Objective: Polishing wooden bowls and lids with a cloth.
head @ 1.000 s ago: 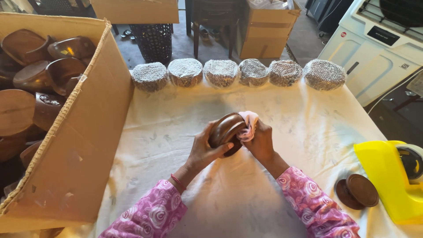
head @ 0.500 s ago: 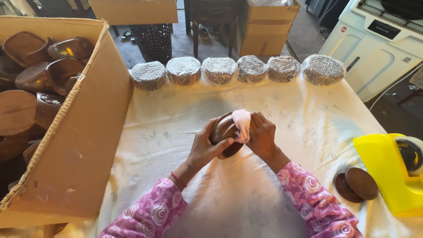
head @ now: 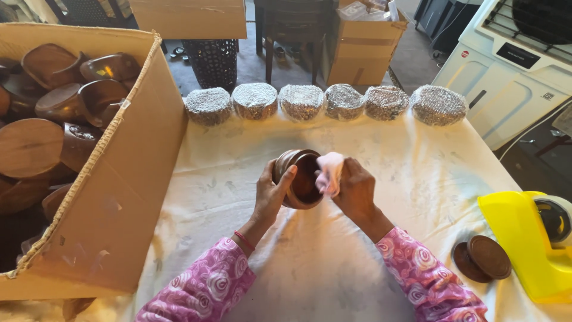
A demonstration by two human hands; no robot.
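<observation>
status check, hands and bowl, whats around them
Left hand grips wooden bowl, tilted on its side. Right hand presses pale cloth at its rim. Cardboard box stands to the left.

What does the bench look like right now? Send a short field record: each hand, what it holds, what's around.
left hand: grips the brown wooden bowl, tilted on its side
right hand: presses a pale cloth at the bowl's mouth
back row: six foil-wrapped bundles
left side: cardboard box of wooden bowls
right side: two wooden discs, yellow tape dispenser
surface: white sheet
</observation>
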